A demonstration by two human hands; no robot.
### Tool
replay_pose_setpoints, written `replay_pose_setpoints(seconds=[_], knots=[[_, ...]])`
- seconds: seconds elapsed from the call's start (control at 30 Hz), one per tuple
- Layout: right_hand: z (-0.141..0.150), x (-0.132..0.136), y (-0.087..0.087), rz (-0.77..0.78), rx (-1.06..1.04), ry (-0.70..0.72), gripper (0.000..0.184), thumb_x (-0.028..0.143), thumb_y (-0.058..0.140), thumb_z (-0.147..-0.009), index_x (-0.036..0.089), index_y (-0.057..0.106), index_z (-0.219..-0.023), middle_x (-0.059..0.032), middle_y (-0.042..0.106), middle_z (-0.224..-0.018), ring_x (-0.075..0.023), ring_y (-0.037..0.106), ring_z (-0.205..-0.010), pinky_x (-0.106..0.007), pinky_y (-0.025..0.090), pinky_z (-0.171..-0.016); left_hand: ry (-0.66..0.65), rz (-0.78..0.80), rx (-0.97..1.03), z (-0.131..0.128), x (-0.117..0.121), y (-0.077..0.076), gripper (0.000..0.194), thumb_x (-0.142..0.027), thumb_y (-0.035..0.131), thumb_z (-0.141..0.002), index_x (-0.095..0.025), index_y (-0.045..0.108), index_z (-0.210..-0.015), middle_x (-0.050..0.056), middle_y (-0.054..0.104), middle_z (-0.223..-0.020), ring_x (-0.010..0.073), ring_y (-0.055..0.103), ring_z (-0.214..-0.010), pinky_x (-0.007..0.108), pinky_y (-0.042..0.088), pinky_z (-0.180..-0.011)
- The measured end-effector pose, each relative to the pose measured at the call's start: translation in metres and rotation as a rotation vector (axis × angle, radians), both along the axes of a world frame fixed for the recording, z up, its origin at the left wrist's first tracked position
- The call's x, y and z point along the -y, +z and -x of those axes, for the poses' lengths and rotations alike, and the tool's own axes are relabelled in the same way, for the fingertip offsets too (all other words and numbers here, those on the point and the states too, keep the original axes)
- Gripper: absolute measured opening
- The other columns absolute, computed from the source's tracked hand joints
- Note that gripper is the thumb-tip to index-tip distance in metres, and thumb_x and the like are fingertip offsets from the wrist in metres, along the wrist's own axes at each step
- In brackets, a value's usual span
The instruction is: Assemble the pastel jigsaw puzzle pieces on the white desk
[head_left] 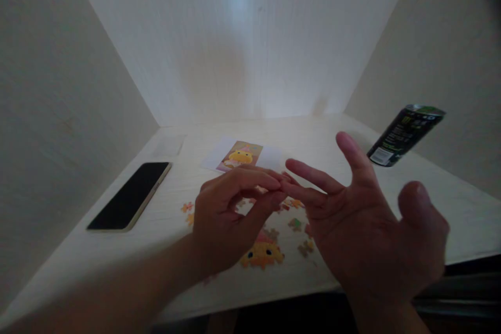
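My left hand is closed, its thumb and forefinger pinching a fingertip of my right hand. Palm turned up, my right hand has its fingers spread, and nothing shows on the palm. Whether something small sits in the pinch is hidden. Below both hands lies a joined section of jigsaw puzzle showing a yellow face with dark eyes. Loose puzzle pieces are scattered around it, several partly covered by my hands. Behind my left hand, a picture card with a yellow figure rests on white paper.
A phone with a dark screen lies at the left. Near it at the back is a pale, see-through flat item. On the right stands a black drink can. Walls enclose the white table at the back and sides.
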State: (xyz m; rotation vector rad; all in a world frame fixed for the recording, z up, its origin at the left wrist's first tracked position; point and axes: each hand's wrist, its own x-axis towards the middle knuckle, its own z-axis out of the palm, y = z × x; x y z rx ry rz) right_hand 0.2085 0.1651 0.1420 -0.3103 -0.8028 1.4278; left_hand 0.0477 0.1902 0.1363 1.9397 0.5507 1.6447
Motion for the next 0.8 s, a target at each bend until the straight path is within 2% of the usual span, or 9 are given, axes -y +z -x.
replay_pose_setpoints(seconds=[0.23, 0.37, 0.57, 0.7, 0.8], knots=[[-0.004, 0.005, -0.001, -0.054, 0.036, -0.017, 0.065, 0.064, 0.045, -0.088, 0.032, 0.041, -0.145, -0.0116, 0.075, -0.11, -0.0355, 0.071, -0.101, -0.068, 0.034, -0.105, -0.058, -0.148, -0.035, 0.001, 0.002, 0.002, 0.033, 0.013, 0.066, -0.071, -0.007, 0.063, -0.096, 0.012, 0.065, -0.096, 0.0195, 0.064, -0.092, 0.038, 0.057, -0.081], [-0.005, 0.011, -0.001, -0.09, 0.073, -0.047, 0.065, 0.063, 0.046, -0.09, 0.035, 0.038, -0.147, -0.0105, 0.073, -0.114, -0.0361, 0.068, -0.107, -0.069, 0.033, -0.106, -0.074, -0.195, -0.047, 0.002, 0.002, 0.004, 0.033, 0.013, 0.064, -0.071, -0.004, 0.065, -0.099, 0.014, 0.065, -0.097, 0.0197, 0.064, -0.091, 0.037, 0.057, -0.077], [-0.002, 0.016, -0.002, -0.083, 0.08, -0.11, 0.064, 0.062, 0.058, -0.086, 0.04, 0.043, -0.144, -0.0062, 0.074, -0.112, -0.0347, 0.069, -0.106, -0.068, 0.036, -0.106, 0.009, -0.119, -0.137, 0.004, 0.007, 0.009, 0.035, 0.01, 0.064, -0.075, -0.015, 0.065, -0.1, 0.008, 0.066, -0.103, 0.0177, 0.064, -0.095, 0.038, 0.057, -0.08], [0.004, 0.017, -0.002, -0.122, 0.092, -0.187, 0.062, 0.06, 0.063, -0.083, 0.041, 0.048, -0.14, -0.0054, 0.074, -0.111, -0.0345, 0.07, -0.104, -0.066, 0.039, -0.105, 0.041, -0.125, -0.142, 0.005, 0.01, 0.009, 0.035, 0.009, 0.062, -0.077, -0.016, 0.065, -0.101, 0.006, 0.066, -0.103, 0.0177, 0.063, -0.097, 0.041, 0.057, -0.085], [0.008, 0.018, 0.0, -0.142, 0.134, -0.253, 0.057, 0.056, 0.065, -0.084, 0.041, 0.049, -0.137, -0.004, 0.075, -0.108, -0.0329, 0.071, -0.102, -0.065, 0.037, -0.108, 0.06, -0.111, -0.136, 0.006, 0.011, 0.009, 0.034, 0.009, 0.061, -0.078, -0.017, 0.065, -0.1, 0.005, 0.066, -0.103, 0.0172, 0.063, -0.097, 0.039, 0.056, -0.084]])
